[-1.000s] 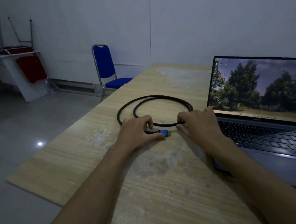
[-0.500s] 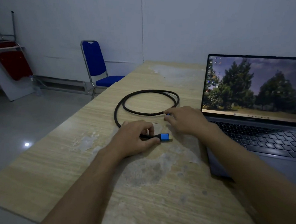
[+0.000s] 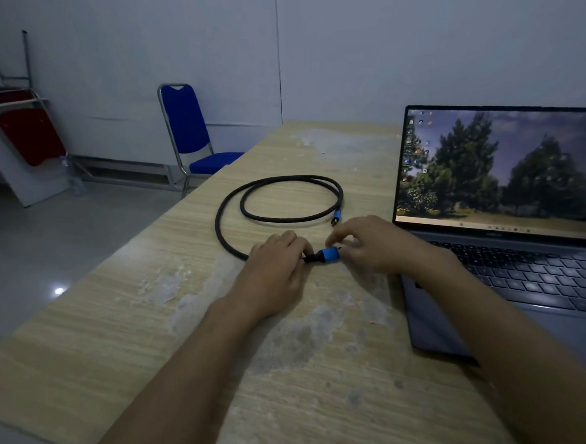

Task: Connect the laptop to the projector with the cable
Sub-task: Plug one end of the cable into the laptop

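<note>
A black braided cable [image 3: 238,198] lies coiled on the wooden table [image 3: 304,375]. It has a blue plug at each end. My left hand [image 3: 275,272] pinches the cable just behind the near blue plug [image 3: 329,254]. Fingers of my right hand [image 3: 375,250] touch that plug's tip from the right. The other blue plug [image 3: 336,216] lies loose on the table, just beyond my right hand. The open laptop [image 3: 502,212] stands at the right with a tree picture on its lit screen. No projector is in view.
A blue chair [image 3: 191,131] stands by the table's far left corner. Further left, a red folded chair [image 3: 31,137] leans on a white table. The table's left edge drops to a grey tiled floor.
My right hand has let go of the far plug and come down to the near plug. The left hand has kept its grip and shifted the plug slightly toward the laptop.
</note>
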